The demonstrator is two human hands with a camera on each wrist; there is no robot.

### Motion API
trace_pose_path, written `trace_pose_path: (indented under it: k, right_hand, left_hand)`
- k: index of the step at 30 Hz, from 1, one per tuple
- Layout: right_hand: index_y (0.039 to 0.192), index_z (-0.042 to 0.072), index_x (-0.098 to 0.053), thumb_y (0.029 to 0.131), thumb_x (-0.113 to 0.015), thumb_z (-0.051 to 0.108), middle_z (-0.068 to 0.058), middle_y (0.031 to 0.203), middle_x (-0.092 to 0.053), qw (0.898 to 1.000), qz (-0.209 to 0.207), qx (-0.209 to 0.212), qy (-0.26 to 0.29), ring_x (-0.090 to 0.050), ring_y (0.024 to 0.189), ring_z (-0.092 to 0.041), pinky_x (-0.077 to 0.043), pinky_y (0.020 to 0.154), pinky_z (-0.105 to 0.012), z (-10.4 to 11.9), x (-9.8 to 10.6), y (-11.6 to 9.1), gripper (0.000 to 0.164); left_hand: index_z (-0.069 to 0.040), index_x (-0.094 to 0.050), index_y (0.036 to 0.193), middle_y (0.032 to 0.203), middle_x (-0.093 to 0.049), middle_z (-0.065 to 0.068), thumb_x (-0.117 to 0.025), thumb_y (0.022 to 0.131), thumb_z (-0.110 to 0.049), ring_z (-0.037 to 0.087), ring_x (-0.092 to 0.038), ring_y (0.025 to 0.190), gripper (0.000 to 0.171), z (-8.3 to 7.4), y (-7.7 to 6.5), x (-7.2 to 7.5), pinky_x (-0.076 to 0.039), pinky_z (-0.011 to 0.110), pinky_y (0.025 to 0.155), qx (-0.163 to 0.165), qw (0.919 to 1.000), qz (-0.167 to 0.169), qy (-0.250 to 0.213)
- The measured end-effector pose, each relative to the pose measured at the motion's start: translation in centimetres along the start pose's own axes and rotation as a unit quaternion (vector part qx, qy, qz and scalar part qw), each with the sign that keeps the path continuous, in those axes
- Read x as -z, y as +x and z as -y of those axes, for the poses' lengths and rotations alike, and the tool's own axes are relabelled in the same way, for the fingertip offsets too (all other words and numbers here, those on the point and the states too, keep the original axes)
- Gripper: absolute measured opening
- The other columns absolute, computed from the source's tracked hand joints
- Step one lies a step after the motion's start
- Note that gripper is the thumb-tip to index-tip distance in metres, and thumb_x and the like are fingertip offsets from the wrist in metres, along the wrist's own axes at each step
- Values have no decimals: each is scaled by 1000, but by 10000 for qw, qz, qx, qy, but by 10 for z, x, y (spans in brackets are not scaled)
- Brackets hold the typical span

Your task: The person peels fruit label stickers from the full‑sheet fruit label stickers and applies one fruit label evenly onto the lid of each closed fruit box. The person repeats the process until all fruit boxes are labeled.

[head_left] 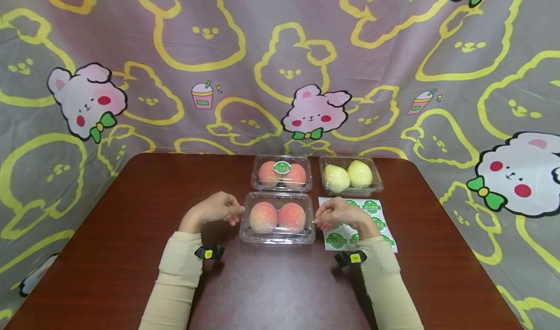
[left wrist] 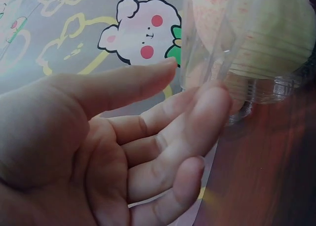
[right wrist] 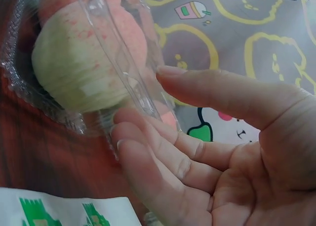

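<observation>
A clear lidded plastic box [head_left: 277, 237] with two peaches [head_left: 263, 217] stands on the table in the head view, its lid bare of any label. My left hand [head_left: 218, 207] is at the box's left side, fingers loosely bent and the thumb apart from them. On the right side my right hand [head_left: 337, 214] mirrors it, above the edge of a sheet of round green stickers [head_left: 372, 206]. Both wrist views show fingertips close to the box wall; whether they touch it I cannot tell. Neither hand grips anything.
Behind stands another peach box [head_left: 258, 186] with a round green sticker [head_left: 282, 167] on its lid. To its right is a box [head_left: 377, 177] of two yellow-green fruits [head_left: 360, 174]. A patterned cloth [head_left: 245, 87] hangs behind the brown table [head_left: 109, 252].
</observation>
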State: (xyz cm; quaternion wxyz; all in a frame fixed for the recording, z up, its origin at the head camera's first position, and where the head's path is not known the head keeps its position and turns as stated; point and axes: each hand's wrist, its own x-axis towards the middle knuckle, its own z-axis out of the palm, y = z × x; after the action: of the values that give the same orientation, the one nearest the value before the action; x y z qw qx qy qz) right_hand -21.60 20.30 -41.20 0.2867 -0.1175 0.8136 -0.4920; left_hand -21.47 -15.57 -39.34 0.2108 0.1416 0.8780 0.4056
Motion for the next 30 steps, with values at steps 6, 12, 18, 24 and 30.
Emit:
trace_pose_path:
  k: [6,12,18,24,30]
  right_hand:
    - [98,-10,-63,88,-62,8,-13,84,-74,9990,-440,-80,92,-69,70,-14,-60,74,-39,0,6,-5,22]
    - [100,-13,-62,91,-59,8,-10,80,-73,9951,-951,-252,117,-68,69,-11,-60,73,-38,-3,15,-11,22]
    - [106,-14,-61,92,-61,11,-14,85,-74,9868,-1514,-569,9,-69,70,-10,-60,75,-37,-7,29,-20,28]
    - [112,-14,-58,92,-62,17,-21,97,-73,9753,-2013,-906,-39,-70,76,-11,-60,76,-34,-19,44,-30,36]
    - [113,-14,-58,92,-62,20,-13,90,-73,9567,-2639,-1230,62,-68,73,-10,-60,73,-33,-32,55,-39,40]
  left_hand:
    - [4,-65,94,78,-70,14,-58,95,-17,18,-67,67,22,-2,0,1,-54,37,66,-296,9995,-80,-7]
    - [3,-66,96,80,-70,13,-58,95,-16,18,-68,69,21,-1,3,0,-54,40,70,-371,9989,-280,30]
    - [1,-66,97,81,-70,13,-58,96,-17,18,-68,72,20,-3,3,-1,-55,45,77,-410,9983,-415,-16]
    - [2,-66,97,81,-70,13,-58,96,-16,16,-67,71,20,-5,2,-1,-56,39,76,-554,9971,-518,-12]
    - [2,-66,98,81,-69,13,-58,96,-17,15,-67,70,21,-6,1,0,-56,39,79,-601,9963,-612,-77]
